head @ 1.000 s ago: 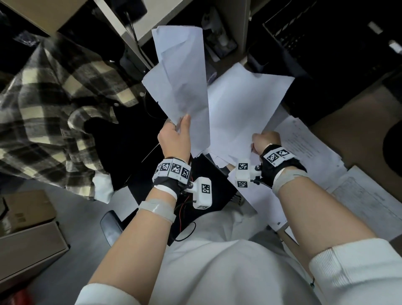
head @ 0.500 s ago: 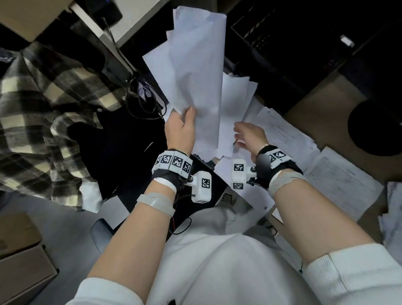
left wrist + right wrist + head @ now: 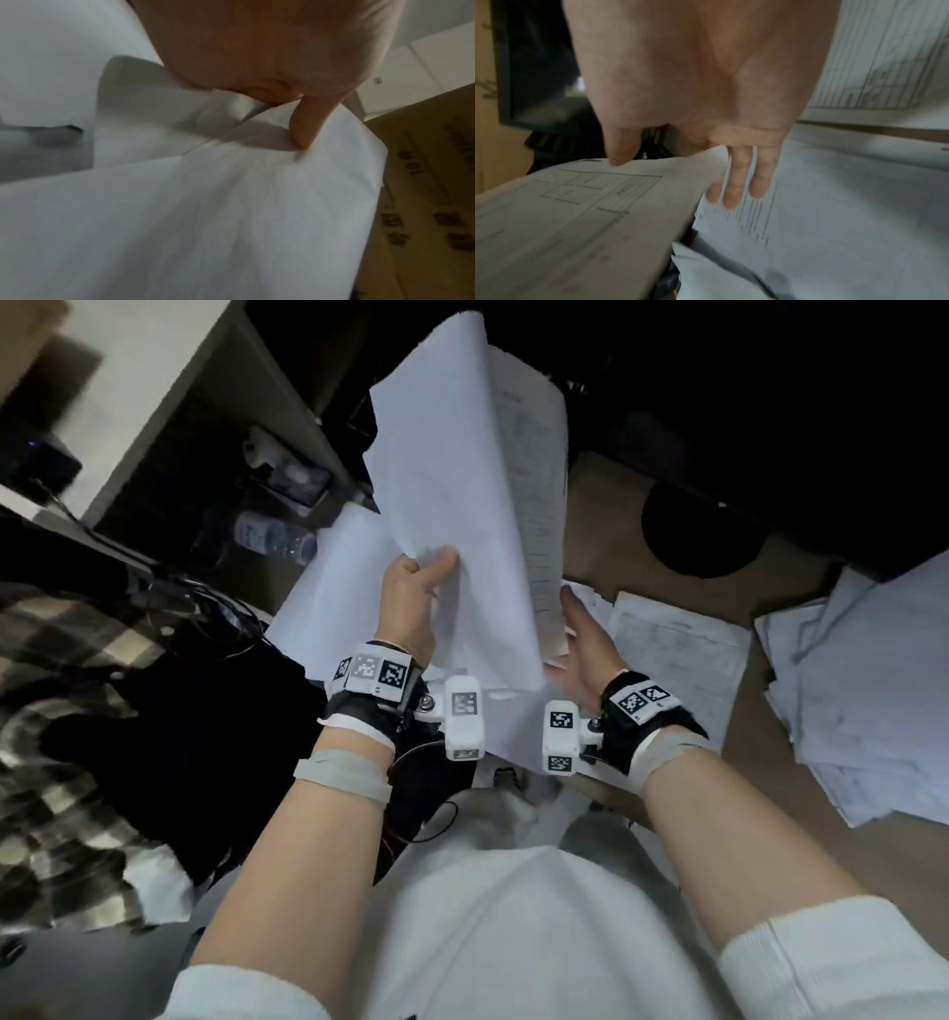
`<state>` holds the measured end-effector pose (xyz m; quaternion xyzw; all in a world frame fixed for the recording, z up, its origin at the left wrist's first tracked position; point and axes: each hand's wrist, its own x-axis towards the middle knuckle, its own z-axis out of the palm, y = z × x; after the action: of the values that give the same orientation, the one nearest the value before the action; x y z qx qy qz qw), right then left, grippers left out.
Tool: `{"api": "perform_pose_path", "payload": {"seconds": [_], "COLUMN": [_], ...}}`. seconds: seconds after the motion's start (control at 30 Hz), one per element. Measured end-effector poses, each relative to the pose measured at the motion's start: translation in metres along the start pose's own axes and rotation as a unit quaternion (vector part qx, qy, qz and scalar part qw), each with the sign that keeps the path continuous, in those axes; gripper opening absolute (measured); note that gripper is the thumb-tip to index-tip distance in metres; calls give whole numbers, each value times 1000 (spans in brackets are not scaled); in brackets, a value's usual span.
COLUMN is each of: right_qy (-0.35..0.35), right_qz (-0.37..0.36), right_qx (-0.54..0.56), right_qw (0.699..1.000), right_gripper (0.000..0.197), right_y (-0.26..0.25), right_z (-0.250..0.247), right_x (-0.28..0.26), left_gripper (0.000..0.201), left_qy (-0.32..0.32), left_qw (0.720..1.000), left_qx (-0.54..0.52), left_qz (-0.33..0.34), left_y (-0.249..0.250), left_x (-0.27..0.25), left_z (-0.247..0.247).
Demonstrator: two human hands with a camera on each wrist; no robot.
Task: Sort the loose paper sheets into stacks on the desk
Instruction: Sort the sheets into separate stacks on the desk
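Note:
My left hand (image 3: 411,603) grips the lower edge of an upright bundle of white sheets (image 3: 462,505). In the left wrist view its thumb (image 3: 306,125) presses on the top sheet (image 3: 231,203). My right hand (image 3: 585,644) is against the bundle's right side. A printed sheet (image 3: 539,531) sits between its thumb and its straight fingers. In the right wrist view the thumb (image 3: 621,150) lies on that form sheet (image 3: 564,213), and the fingers (image 3: 734,192) lie flat on another lined sheet (image 3: 834,223). More printed sheets (image 3: 678,654) lie flat on the brown desk (image 3: 606,531).
A messy pile of sheets (image 3: 862,690) lies at the right of the desk. A blank sheet (image 3: 334,588) hangs over its left edge. A black round base (image 3: 703,531) stands behind. A plaid shirt (image 3: 61,762), cables and a bottle (image 3: 272,536) are at the left.
My right hand lifted a sheet from the desk and brought it against the bundle. The left hand swung the bundle to the right, over the desk. The view turned right.

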<state>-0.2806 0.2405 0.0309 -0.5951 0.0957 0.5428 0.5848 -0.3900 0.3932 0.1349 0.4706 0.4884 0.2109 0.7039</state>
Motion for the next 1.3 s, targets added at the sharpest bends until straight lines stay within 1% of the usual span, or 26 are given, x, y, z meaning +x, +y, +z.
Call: {"api": "perform_pose_path", "payload": {"seconds": [0.07,0.13,0.2,0.27,0.3,0.37,0.4,0.47,0.57,0.63,0.7,0.77,0.83,0.9,0.93,0.97,1.03,1.07,1.13,1.2,1.3], "right_qy": [61,127,166,204,223,264,287,324,352,342,332,334,357,399,396,371,272,219,139,114,113], "right_qz": [-52,-112,-137,-136,-130,-108,-89,-38,54,75,77,61,28,-23,-47,-67,-85,-85,-81,-82,-62], "right_qx": [-36,-61,-84,-114,-127,-159,-168,-161,-179,-202,-207,-184,-150,-148,-158,-159,-125,-100,-78,-92,-108], "right_qw": [996,984,973,963,958,945,939,931,917,915,917,922,922,905,903,913,950,967,984,986,986], "right_gripper": [53,40,19,7,7,20,25,27,29,30,31,33,49,65,66,64,53,51,59,72,92], "right_y": [1,6,11,16,20,30,38,56,80,92,96,95,89,74,67,61,46,41,32,26,23], "right_z": [-20,-43,-65,-87,-98,-122,-135,-163,-199,-214,-219,-218,-211,-203,-200,-196,-184,-177,-163,-151,-146], "right_x": [-12,-20,-27,-32,-35,-41,-44,-47,-52,-53,-53,-49,-48,-54,-57,-58,-59,-59,-59,-60,-53], "left_gripper": [21,15,4,9,13,26,30,35,28,30,33,46,52,61,64,67,66,61,48,48,47], "left_qy": [-7,-10,-18,-28,-27,-16,-13,-15,-35,-48,-64,-65,-48,-21,-10,-2,2,-2,-20,-33,-52], "left_qw": [999,994,988,978,970,953,947,939,928,918,907,898,894,888,888,887,889,890,897,901,902], "left_qx": [40,102,145,198,235,297,317,340,368,391,414,434,445,457,459,461,458,456,441,432,429], "left_qz": [-14,-27,-40,-52,-54,-55,-52,-48,-51,-50,-38,-36,-36,-31,-27,-27,-20,-13,-15,-26,-13], "left_y": [-13,-31,-49,-69,-77,-97,-106,-122,-134,-140,-147,-152,-152,-149,-149,-147,-145,-145,-141,-139,-135], "left_x": [-3,-3,-6,-7,-10,-11,-12,-12,-20,-27,-33,-37,-40,-44,-44,-45,-47,-47,-47,-45,-39], "left_z": [12,19,27,39,46,57,62,71,85,91,94,95,97,101,102,105,109,112,117,120,112]}}
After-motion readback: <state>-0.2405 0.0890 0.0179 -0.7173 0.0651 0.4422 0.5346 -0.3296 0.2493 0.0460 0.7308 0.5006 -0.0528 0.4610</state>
